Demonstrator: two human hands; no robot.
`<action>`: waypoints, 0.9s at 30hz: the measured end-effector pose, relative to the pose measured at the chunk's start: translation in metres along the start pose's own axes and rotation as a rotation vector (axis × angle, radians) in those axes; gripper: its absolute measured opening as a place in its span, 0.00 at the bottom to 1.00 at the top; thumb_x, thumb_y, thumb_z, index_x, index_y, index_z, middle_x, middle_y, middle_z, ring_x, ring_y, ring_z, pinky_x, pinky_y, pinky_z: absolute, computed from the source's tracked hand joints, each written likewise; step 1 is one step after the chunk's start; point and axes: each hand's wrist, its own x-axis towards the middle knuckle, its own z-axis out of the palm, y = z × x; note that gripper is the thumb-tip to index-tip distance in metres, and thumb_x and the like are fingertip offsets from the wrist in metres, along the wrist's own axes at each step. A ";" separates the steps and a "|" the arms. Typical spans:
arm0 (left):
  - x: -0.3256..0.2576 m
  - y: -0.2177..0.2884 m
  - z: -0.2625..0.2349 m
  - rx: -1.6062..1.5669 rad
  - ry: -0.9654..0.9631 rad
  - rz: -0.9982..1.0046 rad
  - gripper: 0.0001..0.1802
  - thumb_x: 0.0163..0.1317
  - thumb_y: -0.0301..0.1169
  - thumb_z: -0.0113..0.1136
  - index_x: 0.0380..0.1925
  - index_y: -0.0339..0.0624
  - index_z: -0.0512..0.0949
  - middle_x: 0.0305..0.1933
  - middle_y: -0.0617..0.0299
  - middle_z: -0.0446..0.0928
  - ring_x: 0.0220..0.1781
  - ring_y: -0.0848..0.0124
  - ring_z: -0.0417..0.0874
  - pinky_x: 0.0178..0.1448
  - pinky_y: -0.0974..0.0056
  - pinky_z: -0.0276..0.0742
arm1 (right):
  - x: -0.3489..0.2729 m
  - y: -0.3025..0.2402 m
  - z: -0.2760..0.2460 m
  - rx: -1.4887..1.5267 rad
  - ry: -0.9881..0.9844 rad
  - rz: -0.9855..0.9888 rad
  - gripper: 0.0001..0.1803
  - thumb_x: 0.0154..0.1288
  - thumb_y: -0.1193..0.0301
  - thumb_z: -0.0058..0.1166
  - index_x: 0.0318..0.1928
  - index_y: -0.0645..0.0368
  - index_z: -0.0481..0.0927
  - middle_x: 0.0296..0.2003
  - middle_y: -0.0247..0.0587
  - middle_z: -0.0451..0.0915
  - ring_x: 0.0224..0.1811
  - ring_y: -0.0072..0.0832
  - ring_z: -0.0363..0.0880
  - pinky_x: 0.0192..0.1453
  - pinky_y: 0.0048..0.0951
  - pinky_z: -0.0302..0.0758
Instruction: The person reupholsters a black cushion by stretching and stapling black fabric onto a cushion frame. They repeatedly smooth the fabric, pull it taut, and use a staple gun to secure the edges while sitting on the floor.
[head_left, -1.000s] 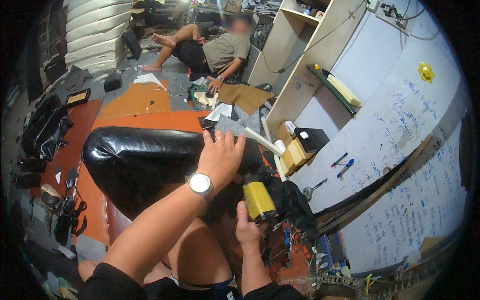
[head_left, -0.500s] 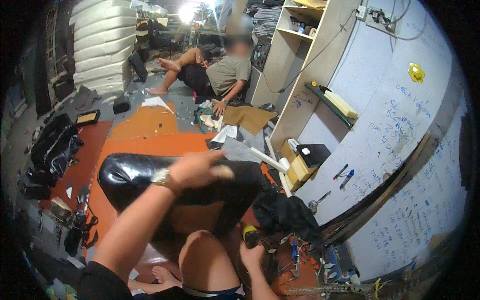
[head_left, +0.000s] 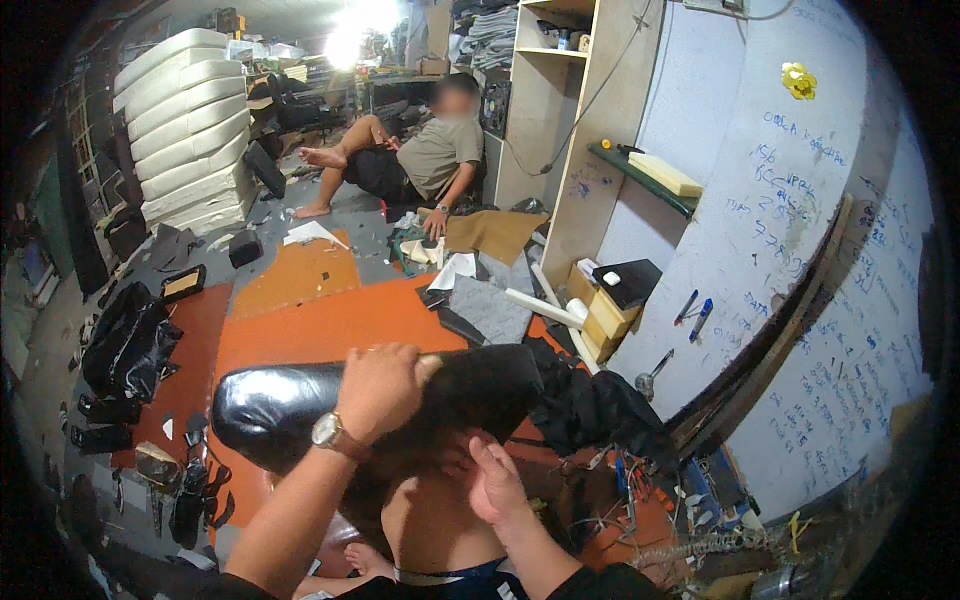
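A long black padded piece, covered in glossy leather-like material, lies crosswise before my knees. My left hand, with a watch on its wrist, is on its top with fingers curled. A pale tan bit sticks out by those fingers; I cannot make out whether it is a thumb or a handle. By the near side of the padded piece, my right hand is raised with the thumb up and fingers apart. Nothing shows in it, though its fingertips are in shadow. My bare knee is between the hands.
Hand tools clutter the floor at right, beside black cloth. Grey scraps and white strips lie ahead. A person reclines farther back, near stacked white cushions. The written-on wall board bounds the right.
My right hand has come up from low right to the padded piece; the yellow-and-black tool it held is out of sight. My left hand's fingers have curled. The padded piece has tipped, and the view has shifted.
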 end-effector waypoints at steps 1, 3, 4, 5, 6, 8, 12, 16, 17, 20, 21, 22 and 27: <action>-0.005 0.006 0.000 -0.019 0.005 0.002 0.24 0.79 0.51 0.53 0.47 0.43 0.87 0.46 0.50 0.88 0.53 0.49 0.88 0.58 0.42 0.77 | -0.007 -0.003 0.020 0.147 0.044 0.090 0.19 0.72 0.56 0.72 0.55 0.51 0.85 0.47 0.35 0.86 0.47 0.28 0.82 0.55 0.39 0.80; -0.014 0.013 0.001 -0.068 0.011 0.035 0.25 0.79 0.52 0.54 0.50 0.41 0.86 0.46 0.50 0.87 0.54 0.49 0.87 0.60 0.43 0.76 | -0.020 -0.009 0.045 0.369 0.027 0.212 0.20 0.70 0.54 0.74 0.54 0.50 0.85 0.48 0.32 0.86 0.47 0.29 0.81 0.56 0.39 0.79; -0.017 0.014 0.001 -0.069 0.018 0.039 0.26 0.79 0.53 0.54 0.51 0.41 0.85 0.47 0.50 0.87 0.54 0.49 0.87 0.61 0.43 0.76 | -0.025 -0.011 0.052 0.443 -0.036 0.245 0.20 0.70 0.54 0.74 0.54 0.49 0.85 0.49 0.31 0.86 0.46 0.29 0.80 0.55 0.38 0.79; -0.019 0.013 0.000 -0.069 0.028 0.053 0.27 0.78 0.54 0.54 0.52 0.41 0.85 0.47 0.50 0.87 0.54 0.49 0.87 0.61 0.43 0.76 | -0.028 -0.012 0.056 0.498 -0.016 0.289 0.20 0.70 0.53 0.75 0.54 0.48 0.85 0.49 0.29 0.86 0.44 0.29 0.80 0.55 0.38 0.79; -0.020 0.012 -0.001 -0.068 0.056 0.059 0.28 0.78 0.55 0.54 0.53 0.41 0.84 0.48 0.50 0.87 0.55 0.49 0.86 0.61 0.43 0.76 | -0.029 -0.012 0.058 0.460 -0.070 0.254 0.20 0.69 0.53 0.75 0.53 0.47 0.85 0.49 0.29 0.86 0.44 0.29 0.79 0.54 0.38 0.79; -0.021 0.010 -0.003 -0.071 0.039 0.076 0.29 0.76 0.58 0.56 0.53 0.41 0.84 0.48 0.49 0.86 0.55 0.49 0.86 0.61 0.43 0.76 | -0.026 -0.011 0.060 0.347 0.024 0.215 0.20 0.69 0.53 0.74 0.53 0.47 0.85 0.48 0.28 0.85 0.43 0.28 0.79 0.54 0.38 0.79; -0.019 0.009 -0.006 -0.012 -0.004 0.110 0.34 0.75 0.61 0.57 0.59 0.40 0.82 0.51 0.50 0.86 0.58 0.51 0.85 0.63 0.47 0.75 | -0.024 -0.003 0.064 0.212 0.124 0.067 0.17 0.73 0.56 0.72 0.54 0.47 0.84 0.47 0.29 0.85 0.45 0.27 0.81 0.54 0.38 0.81; -0.016 0.007 -0.004 -0.036 0.011 0.102 0.35 0.74 0.62 0.56 0.59 0.40 0.82 0.51 0.50 0.86 0.59 0.50 0.85 0.64 0.47 0.75 | -0.037 0.002 0.056 0.106 0.232 -0.010 0.15 0.74 0.58 0.71 0.54 0.46 0.83 0.48 0.30 0.84 0.50 0.31 0.82 0.55 0.39 0.80; -0.016 0.007 -0.004 -0.037 0.019 0.100 0.35 0.74 0.62 0.56 0.58 0.40 0.82 0.51 0.50 0.86 0.59 0.50 0.85 0.64 0.47 0.75 | -0.038 0.002 0.053 0.121 0.308 0.048 0.15 0.74 0.58 0.71 0.54 0.45 0.83 0.49 0.30 0.84 0.52 0.33 0.82 0.56 0.40 0.79; -0.016 0.007 -0.002 -0.042 -0.006 0.083 0.36 0.74 0.63 0.56 0.58 0.40 0.83 0.52 0.50 0.86 0.59 0.50 0.85 0.63 0.46 0.75 | -0.036 -0.001 0.043 0.157 0.117 -0.046 0.12 0.74 0.59 0.71 0.50 0.44 0.83 0.46 0.30 0.83 0.50 0.32 0.82 0.54 0.39 0.79; -0.015 0.007 -0.001 -0.047 -0.009 0.088 0.36 0.74 0.63 0.56 0.57 0.40 0.83 0.52 0.50 0.86 0.59 0.50 0.85 0.63 0.46 0.75 | -0.034 -0.001 0.042 0.177 0.142 -0.047 0.12 0.75 0.59 0.70 0.50 0.45 0.83 0.45 0.30 0.83 0.49 0.31 0.82 0.54 0.39 0.80; -0.015 0.007 -0.001 -0.040 -0.014 0.083 0.36 0.74 0.63 0.56 0.57 0.40 0.83 0.52 0.50 0.86 0.59 0.50 0.85 0.63 0.46 0.75 | -0.032 -0.001 0.041 0.195 0.162 -0.049 0.11 0.76 0.60 0.69 0.51 0.46 0.82 0.45 0.31 0.84 0.47 0.30 0.83 0.53 0.39 0.81; -0.017 0.007 -0.002 -0.059 0.047 0.080 0.36 0.74 0.64 0.56 0.57 0.40 0.84 0.52 0.50 0.86 0.59 0.50 0.85 0.63 0.46 0.75 | -0.040 0.000 0.041 0.161 0.248 -0.012 0.10 0.77 0.60 0.68 0.48 0.46 0.82 0.44 0.31 0.84 0.48 0.29 0.82 0.54 0.38 0.80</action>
